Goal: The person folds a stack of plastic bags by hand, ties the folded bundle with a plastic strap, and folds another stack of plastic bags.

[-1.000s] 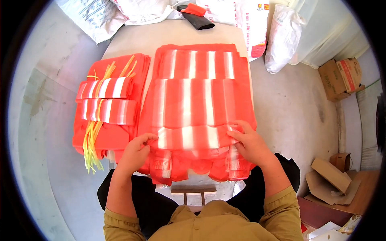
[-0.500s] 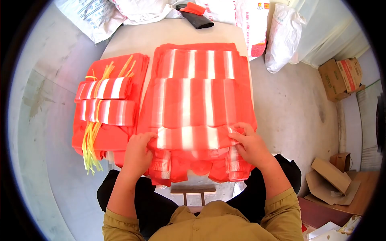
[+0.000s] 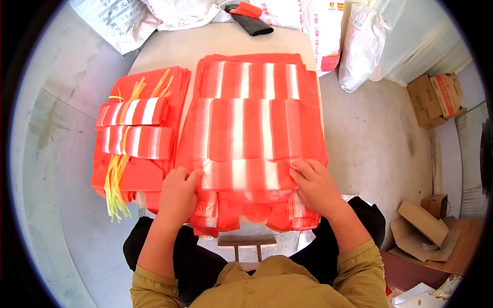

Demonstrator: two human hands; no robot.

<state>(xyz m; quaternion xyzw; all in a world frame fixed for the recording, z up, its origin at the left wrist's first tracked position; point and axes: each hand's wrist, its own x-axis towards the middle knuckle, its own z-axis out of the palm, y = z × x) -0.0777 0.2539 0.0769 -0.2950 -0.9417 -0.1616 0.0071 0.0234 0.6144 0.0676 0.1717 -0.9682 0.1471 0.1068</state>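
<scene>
A thick stack of red plastic bags with white stripes [image 3: 251, 128] lies in front of me, its near part folded back into a striped band. My left hand [image 3: 179, 192] is closed at the left end of this fold, thumb and fingers on the plastic. At the right end, my right hand [image 3: 313, 185] pinches the fold between thumb and fingers. Below the band, loose handle ends of the bags [image 3: 257, 211] hang over the table's near edge. The fingertips of both hands are partly hidden.
A second red bag pile [image 3: 138, 177] sits at left, carrying two folded striped bundles [image 3: 136, 142] and yellow plastic strips [image 3: 117, 187]. White sacks [image 3: 177, 13] and a black roll [image 3: 251, 24] line the table's [image 3: 169, 46] far side. Cardboard boxes [image 3: 421, 231] stand at right.
The folded band has been drawn slightly away from me and lies flatter. My right hand has shifted a little left and its fingers have closed in; my left thumb has moved along the fold.
</scene>
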